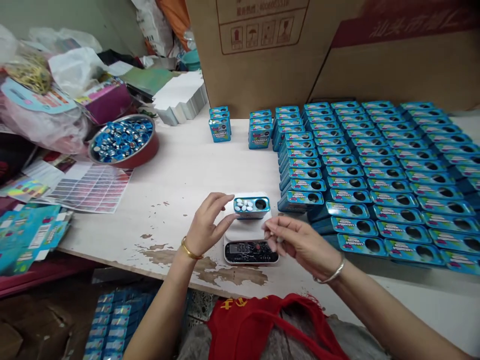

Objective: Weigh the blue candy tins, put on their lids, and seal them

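Observation:
A blue candy tin point(252, 207) stands on a small white digital scale point(227, 233), with several white tablets point(244, 205) lying on its top beside a round dark hole. The scale's lit display point(240, 248) seems to read 156.5. At the tin's left end is my left hand point(205, 226), thumb and fingers apart and nothing in its grasp. My right hand point(298, 242) hovers to the right of the tin, over the scale's edge, fingertips pinched together. Something small and whitish shows among its curled fingers, too hidden to name.
Rows of blue tins point(347, 183) fill the right side, with shorter stacks point(219, 127) at the back. A red bowl of blue-and-silver caps point(123, 142), white card stacks point(182, 95) and printed sheets point(90, 189) lie leftward. A large cardboard box point(262, 75) stands behind.

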`<state>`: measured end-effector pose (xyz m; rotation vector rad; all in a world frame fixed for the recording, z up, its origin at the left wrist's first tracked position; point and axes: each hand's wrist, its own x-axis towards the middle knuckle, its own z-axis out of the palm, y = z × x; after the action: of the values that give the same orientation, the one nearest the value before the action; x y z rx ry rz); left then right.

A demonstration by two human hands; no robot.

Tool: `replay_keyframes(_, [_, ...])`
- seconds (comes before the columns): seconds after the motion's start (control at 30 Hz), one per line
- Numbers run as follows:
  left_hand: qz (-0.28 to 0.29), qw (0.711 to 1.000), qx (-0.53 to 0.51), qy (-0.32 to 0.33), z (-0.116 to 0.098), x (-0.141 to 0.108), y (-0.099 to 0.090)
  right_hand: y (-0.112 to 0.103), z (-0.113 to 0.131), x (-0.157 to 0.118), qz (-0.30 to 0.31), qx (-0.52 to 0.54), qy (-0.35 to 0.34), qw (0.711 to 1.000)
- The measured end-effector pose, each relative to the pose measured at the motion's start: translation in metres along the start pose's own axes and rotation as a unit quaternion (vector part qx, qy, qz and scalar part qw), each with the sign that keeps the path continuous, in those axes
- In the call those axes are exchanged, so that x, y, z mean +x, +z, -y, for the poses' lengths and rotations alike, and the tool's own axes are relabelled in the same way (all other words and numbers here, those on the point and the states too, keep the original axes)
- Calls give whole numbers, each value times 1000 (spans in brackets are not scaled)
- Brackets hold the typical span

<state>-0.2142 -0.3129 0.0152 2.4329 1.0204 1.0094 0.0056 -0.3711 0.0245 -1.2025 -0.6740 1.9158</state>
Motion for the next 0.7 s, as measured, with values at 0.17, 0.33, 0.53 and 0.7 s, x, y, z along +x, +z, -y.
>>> replay_keyframes(0.17, [204,978,37,31,2,38,-13,15,-27,16,28,143,75,987])
replay_keyframes(0.33, [328,941,82,25,-6,62,-21,28,-30,35,50,266,118,955])
replay_keyframes(0.53, [389,914,110,33,-10,75,-21,36,-29,46,54,354,96,929])
replay_keyframes(0.7, [393,915,72,60,-3,76,-23,38,-28,49,40,372,91,923])
